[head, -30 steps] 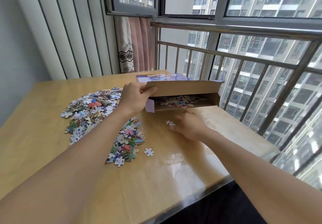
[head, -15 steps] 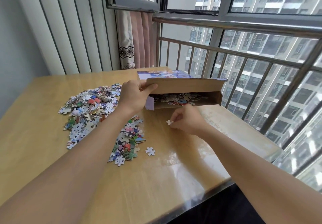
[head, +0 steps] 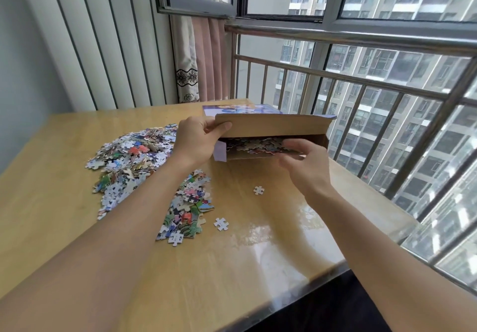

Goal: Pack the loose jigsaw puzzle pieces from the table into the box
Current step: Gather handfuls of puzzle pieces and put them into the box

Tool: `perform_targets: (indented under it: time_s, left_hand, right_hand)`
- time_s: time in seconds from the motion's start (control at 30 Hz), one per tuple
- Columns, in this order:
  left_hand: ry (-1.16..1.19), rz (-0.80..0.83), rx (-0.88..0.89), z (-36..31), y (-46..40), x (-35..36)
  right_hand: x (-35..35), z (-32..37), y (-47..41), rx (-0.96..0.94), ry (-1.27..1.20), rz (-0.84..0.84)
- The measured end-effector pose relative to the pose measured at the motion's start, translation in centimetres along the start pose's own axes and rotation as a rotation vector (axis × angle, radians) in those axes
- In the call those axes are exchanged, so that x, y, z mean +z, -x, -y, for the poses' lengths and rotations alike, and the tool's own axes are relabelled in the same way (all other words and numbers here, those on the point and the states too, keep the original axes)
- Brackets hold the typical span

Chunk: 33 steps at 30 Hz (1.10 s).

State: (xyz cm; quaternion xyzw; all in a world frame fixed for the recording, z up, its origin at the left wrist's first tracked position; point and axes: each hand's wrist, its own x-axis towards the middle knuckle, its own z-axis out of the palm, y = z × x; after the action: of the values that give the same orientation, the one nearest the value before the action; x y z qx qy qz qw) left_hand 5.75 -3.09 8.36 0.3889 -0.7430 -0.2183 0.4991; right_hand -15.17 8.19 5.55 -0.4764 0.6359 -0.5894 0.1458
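Pale wood with a glossy sheen makes up the counter (head: 64,202), which carries everything here. On its left part lies a wide heap of loose, many-coloured cardboard jigsaw pieces (head: 129,158), and just right of and nearer than that heap sits a smaller cluster of pieces (head: 188,207), partly covered by the left forearm. Two white single pieces lie apart on the bare wood: one near the cluster's right edge (head: 221,223), the other farther right (head: 258,190), near the right wrist.

The left hand (head: 197,140) reaches to the far middle of the counter, its thumb and fingers curled around the left end of the brown cardboard flap (head: 273,126) of the box, holding it raised. The flat cardboard puzzle box (head: 258,154), brown inside with a purple printed outside, lies on its side with its opening toward the person; many pieces are already inside it (head: 258,145).

The right hand (head: 307,161) is at the box's opening, its fingers loosely bent and reaching into the mouth above the pieces inside. Whether it has a piece between its fingertips cannot be told, since they are blurred.

To the right, beyond the counter's edge, stands a metal window railing (head: 387,83).
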Motion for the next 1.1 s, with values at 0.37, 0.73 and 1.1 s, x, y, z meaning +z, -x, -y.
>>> perform_targets:
  time_s: [0.37, 0.73, 1.1]
  left_hand:
    - [0.006, 0.001, -0.003, -0.2, -0.2, 0.0]
    - [0.02, 0.016, -0.017, -0.2, 0.0, -0.2]
    - [0.066, 0.006, -0.035, -1.0, -0.5, -0.5]
  right_hand:
    - [1.9, -1.7, -1.1, -0.077, 0.636, 0.631]
    - [-0.1, -0.2, -1.8, 0.382, -0.225, 0.485]
    - [-1.7, -1.7, -2.0, -0.411, 0.664, 0.141]
